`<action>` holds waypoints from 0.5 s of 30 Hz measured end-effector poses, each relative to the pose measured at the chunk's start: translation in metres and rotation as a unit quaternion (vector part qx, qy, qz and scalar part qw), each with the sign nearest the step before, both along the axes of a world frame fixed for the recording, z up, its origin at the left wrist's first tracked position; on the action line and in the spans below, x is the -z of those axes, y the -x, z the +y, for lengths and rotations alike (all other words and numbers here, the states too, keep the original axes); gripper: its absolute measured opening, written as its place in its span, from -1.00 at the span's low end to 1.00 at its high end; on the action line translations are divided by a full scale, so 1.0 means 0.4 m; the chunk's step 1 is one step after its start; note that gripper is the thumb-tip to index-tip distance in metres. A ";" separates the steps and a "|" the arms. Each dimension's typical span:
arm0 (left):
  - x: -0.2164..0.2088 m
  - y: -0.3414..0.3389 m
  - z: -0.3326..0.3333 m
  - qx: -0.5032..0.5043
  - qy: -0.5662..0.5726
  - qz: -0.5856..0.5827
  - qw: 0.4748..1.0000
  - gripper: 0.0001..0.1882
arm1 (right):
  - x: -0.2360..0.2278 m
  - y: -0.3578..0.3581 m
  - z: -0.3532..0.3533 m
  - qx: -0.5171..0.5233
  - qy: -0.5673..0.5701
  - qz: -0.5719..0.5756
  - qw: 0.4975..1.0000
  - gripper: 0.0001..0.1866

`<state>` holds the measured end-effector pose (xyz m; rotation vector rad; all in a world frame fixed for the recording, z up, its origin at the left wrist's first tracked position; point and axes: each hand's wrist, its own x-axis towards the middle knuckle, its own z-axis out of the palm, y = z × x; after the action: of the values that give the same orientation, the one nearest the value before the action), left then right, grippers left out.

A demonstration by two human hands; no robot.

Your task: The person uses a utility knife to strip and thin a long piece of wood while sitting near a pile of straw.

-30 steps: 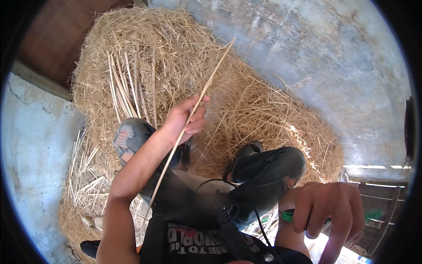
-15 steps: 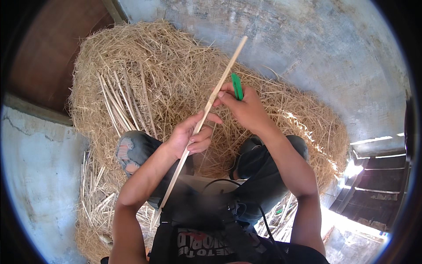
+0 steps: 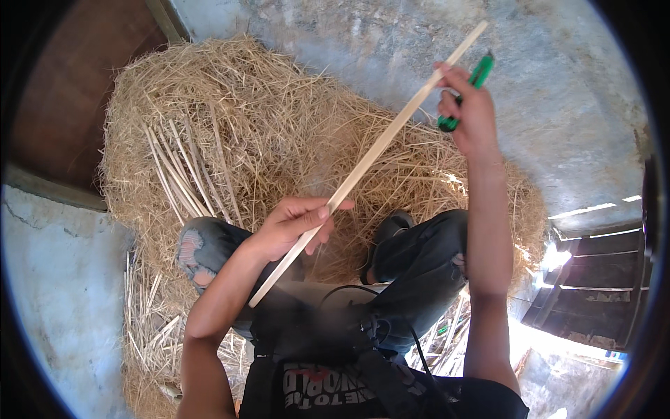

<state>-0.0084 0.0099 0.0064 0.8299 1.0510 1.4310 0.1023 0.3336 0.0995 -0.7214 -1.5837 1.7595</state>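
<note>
Positioning, apparently: left hand (image 3: 289, 227) is loosely clasping a pale strip (image 3: 384, 142), right hand (image 3: 477, 115) is pinching its far part while gripping a green cutter (image 3: 481, 70), strip is slanting past the straw heap (image 3: 279, 119)'s upper-right edge; next move is seemingly calling for firmer left-hand support.

Worn on the head, a fisheye camera looks down and forward, from close above, at the left hand (image 3: 287, 227) gripping a pale strip (image 3: 377, 150). Its wide view spans the wearer's chest (image 3: 324, 394), nearside of that grip, to straw (image 3: 230, 91) and blue-grey wall (image 3: 558, 91) beyond.
</note>
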 end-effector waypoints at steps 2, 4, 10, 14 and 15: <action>-0.007 -0.005 -0.008 0.015 0.021 -0.005 1.000 -0.52 | -0.039 -0.014 0.070 0.019 -0.002 0.081 0.996 -0.63; -0.011 -0.010 -0.012 0.035 0.036 0.002 0.999 -0.53 | -0.085 -0.028 0.137 0.041 0.000 0.118 0.992 -0.65; -0.016 -0.002 -0.016 0.069 0.031 0.020 0.997 -0.60 | -0.198 -0.045 0.266 0.100 -0.049 0.186 0.976 -0.63; -0.017 0.002 -0.012 0.067 0.016 0.030 0.997 -0.62 | -0.255 -0.055 0.358 0.129 -0.065 0.195 0.970 -0.64; -0.018 0.002 -0.009 0.054 0.010 0.031 0.998 -0.63 | -0.265 -0.057 0.366 0.136 -0.068 0.196 0.969 -0.64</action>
<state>-0.0093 0.0065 0.0134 0.9079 1.0510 1.3090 0.1250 0.4798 0.2055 -0.4636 -1.2567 1.4695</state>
